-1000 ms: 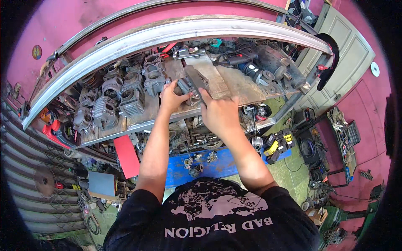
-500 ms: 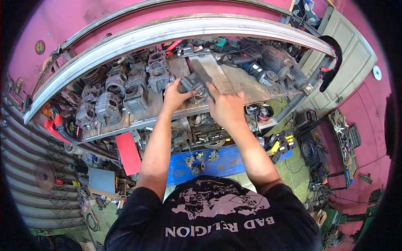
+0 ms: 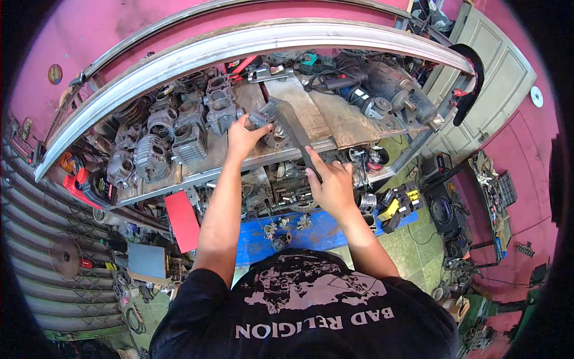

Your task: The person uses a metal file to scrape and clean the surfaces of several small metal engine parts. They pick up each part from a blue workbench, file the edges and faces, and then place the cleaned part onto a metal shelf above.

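Note:
My left hand [image 3: 244, 139] is closed on a grey metal engine part [image 3: 276, 136] near the front edge of the wooden shelf [image 3: 311, 116]. Its thumb lies across the part, and the fingers are wrapped round the left side. In my right hand [image 3: 333, 185] is a long, flat, dark file [image 3: 292, 122], gripped at its near end with the index finger stretched along it. The file slants away to the left over the engine part; whether it touches the part I cannot tell.
Several finned cylinders [image 3: 152, 157] crowd the shelf's left side. A dark exhaust can [image 3: 391, 87] and an angle grinder [image 3: 363, 100] lie at the right. A white curved rail [image 3: 257, 37] crosses above. Below sits a blue bench [image 3: 326, 230] with small parts.
My right hand has drawn back toward me and slightly right, pulling the file with it. My left hand stays on the engine part, shifted slightly left.

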Demonstrator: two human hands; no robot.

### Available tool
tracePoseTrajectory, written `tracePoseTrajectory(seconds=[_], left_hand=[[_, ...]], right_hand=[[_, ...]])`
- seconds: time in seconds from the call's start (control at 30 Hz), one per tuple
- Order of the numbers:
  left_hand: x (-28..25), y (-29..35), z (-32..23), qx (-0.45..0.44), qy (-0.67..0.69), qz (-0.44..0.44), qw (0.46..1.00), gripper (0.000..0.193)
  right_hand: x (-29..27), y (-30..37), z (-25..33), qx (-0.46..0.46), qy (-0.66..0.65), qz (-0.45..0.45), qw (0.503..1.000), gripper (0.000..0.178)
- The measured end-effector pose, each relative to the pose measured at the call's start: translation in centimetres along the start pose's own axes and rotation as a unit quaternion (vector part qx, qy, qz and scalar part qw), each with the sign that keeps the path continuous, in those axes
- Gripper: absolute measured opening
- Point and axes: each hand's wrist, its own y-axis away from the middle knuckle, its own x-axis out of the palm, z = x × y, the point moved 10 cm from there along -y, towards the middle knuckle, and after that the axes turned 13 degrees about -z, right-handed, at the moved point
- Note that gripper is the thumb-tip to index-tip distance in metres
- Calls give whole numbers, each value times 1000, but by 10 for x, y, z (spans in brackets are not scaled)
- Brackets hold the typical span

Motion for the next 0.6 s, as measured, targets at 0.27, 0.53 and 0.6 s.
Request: tracePoseTrajectory(seconds=[0.27, 0.53, 0.6], left_hand=[[-3, 10, 49, -165, 126, -62, 976, 32], [-8, 12, 75, -171, 184, -91, 964, 43], [-9, 12, 76, -172, 196, -84, 962, 44]], right_hand=[[81, 9, -28, -48, -23, -111, 992, 71], [104, 38, -49, 21, -61, -119, 991, 69], [106, 44, -17, -85, -78, -103, 988, 69]])
